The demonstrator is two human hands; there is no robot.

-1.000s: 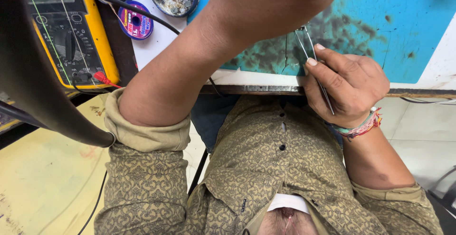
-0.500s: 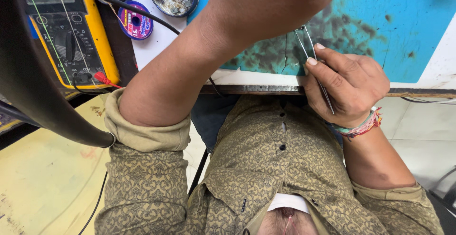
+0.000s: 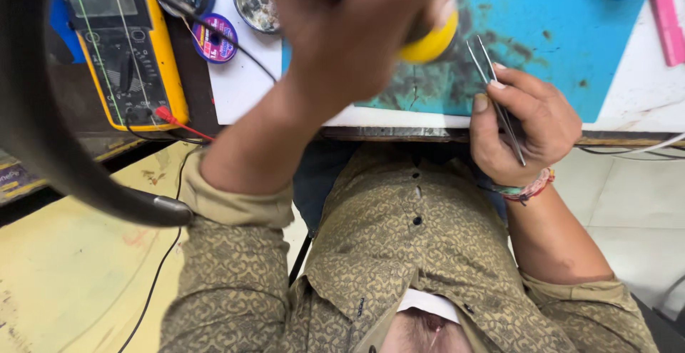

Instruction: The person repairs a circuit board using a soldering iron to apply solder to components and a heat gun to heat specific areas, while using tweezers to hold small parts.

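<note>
At bench edge, right hand pinches metal tweezers over blue mat; left hand, blurred, seemingly wrapped round yellow tool. Multimeter far left, floor tiles open right.

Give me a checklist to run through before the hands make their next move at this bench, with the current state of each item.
1. Tweezers held firmly in the right hand: ok, fingers wrapped round them, tips pointing to the blue mat.
2. Tweezer tips free of any part: ok, nothing shows between them.
3. Left hand grip on the yellow-ended object: cannot tell, the hand is blurred and covers most of it.
4. Workpiece visible on the mat: cannot tell, the left hand hides that area.
5. Multimeter leads clear of the hands: not ok, a black lead runs towards the left hand.
</note>
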